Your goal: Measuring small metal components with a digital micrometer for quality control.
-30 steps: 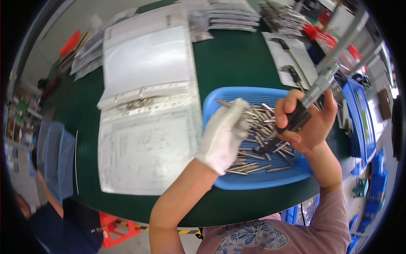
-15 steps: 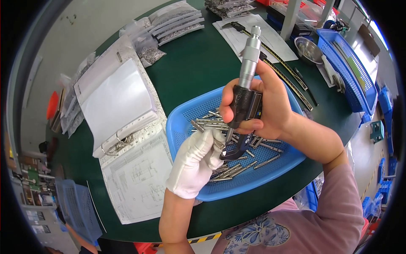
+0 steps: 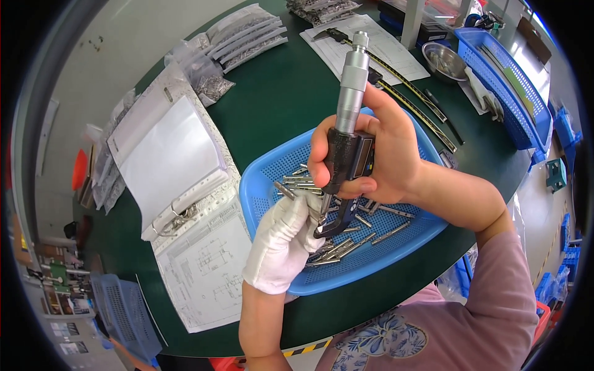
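I've got a smooth dark green bench (image 3: pixel 272 93) with a curved edge. On it, an open binder (image 3: pixel 170 151): glossy sleeves up top, flat paper drawing below. Beside it, a blue plastic tray (image 3: pixel 272 166), rounded corners, perforated walls.

Over the tray I see the micrometer (image 3: pixel 342 148), silver cylindrical barrel, black C-shaped frame, slightly tilted. Right hand (image 3: pixel 393 154), bare, is curled firmly round its black body. Left hand (image 3: pixel 275 247), white fabric glove, has its fingers pinched closed on a slim metal pin (image 3: pixel 284 190). Pin slants above the tray, lower end at the micrometer's gap; can't tell if the spindle touches. Loose pins (image 3: pixel 390 234), shiny, scattered in the tray.
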Action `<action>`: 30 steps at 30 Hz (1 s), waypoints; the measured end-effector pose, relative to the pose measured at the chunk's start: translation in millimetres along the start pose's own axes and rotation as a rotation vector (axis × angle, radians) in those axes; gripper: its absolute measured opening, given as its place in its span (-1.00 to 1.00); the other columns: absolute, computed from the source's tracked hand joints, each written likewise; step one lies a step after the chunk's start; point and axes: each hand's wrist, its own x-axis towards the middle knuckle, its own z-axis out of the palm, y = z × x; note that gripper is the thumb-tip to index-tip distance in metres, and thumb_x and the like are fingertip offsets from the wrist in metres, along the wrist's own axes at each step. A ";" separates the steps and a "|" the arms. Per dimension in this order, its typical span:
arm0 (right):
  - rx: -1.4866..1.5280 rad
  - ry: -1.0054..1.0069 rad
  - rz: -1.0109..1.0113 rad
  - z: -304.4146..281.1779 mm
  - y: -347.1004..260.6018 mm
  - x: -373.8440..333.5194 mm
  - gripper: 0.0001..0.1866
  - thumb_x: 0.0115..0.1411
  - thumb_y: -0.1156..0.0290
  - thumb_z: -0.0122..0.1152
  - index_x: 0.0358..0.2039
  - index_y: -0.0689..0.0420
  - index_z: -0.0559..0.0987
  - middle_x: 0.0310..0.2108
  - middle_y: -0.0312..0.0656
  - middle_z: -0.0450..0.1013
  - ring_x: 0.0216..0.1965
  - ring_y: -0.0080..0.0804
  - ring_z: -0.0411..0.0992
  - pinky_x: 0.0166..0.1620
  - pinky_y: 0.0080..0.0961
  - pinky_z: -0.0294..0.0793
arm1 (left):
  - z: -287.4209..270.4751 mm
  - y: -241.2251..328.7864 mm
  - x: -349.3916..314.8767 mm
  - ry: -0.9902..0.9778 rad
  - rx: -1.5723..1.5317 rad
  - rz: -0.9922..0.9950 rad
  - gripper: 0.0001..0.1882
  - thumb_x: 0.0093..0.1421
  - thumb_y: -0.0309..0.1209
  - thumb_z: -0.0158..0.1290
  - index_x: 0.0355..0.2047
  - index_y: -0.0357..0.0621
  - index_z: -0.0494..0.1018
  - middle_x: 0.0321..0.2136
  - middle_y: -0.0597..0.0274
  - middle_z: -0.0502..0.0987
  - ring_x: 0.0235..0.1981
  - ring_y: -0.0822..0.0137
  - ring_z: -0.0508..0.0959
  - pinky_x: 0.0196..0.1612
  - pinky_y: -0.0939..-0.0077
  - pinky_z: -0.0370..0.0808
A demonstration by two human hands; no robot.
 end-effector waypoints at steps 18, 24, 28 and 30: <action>-0.240 0.066 -0.081 1.4 6.7 0.1 -0.17 0.02 -0.35 -0.45 -0.48 0.24 0.47 -0.55 -0.02 0.43 -0.82 -0.56 0.14 -0.78 -0.77 0.09 | -2.9 1.4 0.1 -0.014 -0.101 -0.081 -0.78 0.17 -0.30 -0.14 -0.34 -0.20 0.37 -0.45 0.27 0.41 -0.52 0.51 0.37 -0.54 0.69 0.27; -0.220 0.035 -0.028 0.1 11.5 4.0 -0.20 0.02 -0.34 -0.39 -0.49 0.24 0.48 -0.54 -0.07 0.44 -0.77 -0.59 0.20 -0.76 -0.77 0.12 | 25.7 5.6 0.7 0.233 -0.175 -0.016 -0.68 0.16 -0.30 -0.20 -0.18 -0.29 0.29 -0.38 0.07 0.41 -0.53 0.41 0.39 -0.62 0.56 0.31; -0.191 0.007 -0.026 -2.6 12.5 3.8 -0.22 0.04 -0.31 -0.39 -0.48 0.24 0.48 -0.53 -0.07 0.44 -0.77 -0.58 0.20 -0.75 -0.77 0.12 | 25.6 2.9 7.1 0.354 -0.195 0.048 -0.67 0.15 -0.32 -0.20 -0.14 -0.28 0.27 -0.33 0.07 0.43 -0.49 0.42 0.41 -0.62 0.54 0.34; -0.203 0.011 -0.024 -1.3 12.5 2.0 -0.22 0.05 -0.31 -0.39 -0.48 0.24 0.47 -0.53 -0.06 0.44 -0.77 -0.58 0.20 -0.75 -0.77 0.12 | 15.0 4.9 4.9 0.060 -0.227 -0.004 -0.63 0.14 -0.35 -0.17 -0.04 -0.21 0.19 -0.12 0.14 0.34 -0.07 0.27 0.34 -0.03 0.29 0.25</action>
